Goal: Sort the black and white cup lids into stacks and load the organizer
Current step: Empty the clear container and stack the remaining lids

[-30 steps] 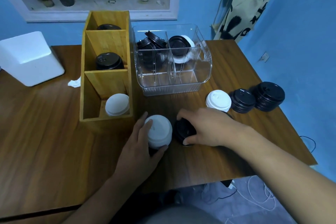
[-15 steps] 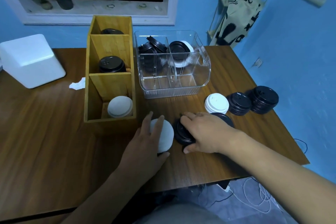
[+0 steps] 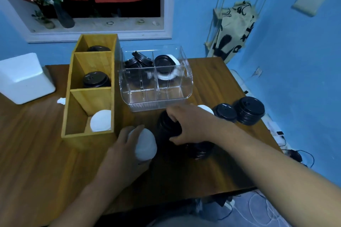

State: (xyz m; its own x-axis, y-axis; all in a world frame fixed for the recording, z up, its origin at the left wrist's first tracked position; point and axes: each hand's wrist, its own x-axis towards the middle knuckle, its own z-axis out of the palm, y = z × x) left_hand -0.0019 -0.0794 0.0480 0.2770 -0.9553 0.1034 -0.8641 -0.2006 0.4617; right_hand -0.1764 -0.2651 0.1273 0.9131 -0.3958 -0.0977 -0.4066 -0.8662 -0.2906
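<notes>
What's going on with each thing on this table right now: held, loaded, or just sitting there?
White lid stack: held in the left hand.
Black lid stack: gripped by the right hand.
Wooden organizer: lids in all three compartments.
Clear organizer: lids piled in its back sections.
Far-right black stack: resting on the table, untouched.

Two organizers on the counter: one wooden organizer of three compartments, one clear organizer. Outside them are four black stacks (one black lid stack gripped by the right hand) and two white: one white lid stack in the left hand, one loose. The wooden organizer holds two black stacks and one white. The clear organizer's jumble looks like two black groups and one white lid. One foam block, one tissue, one flower vase.
</notes>
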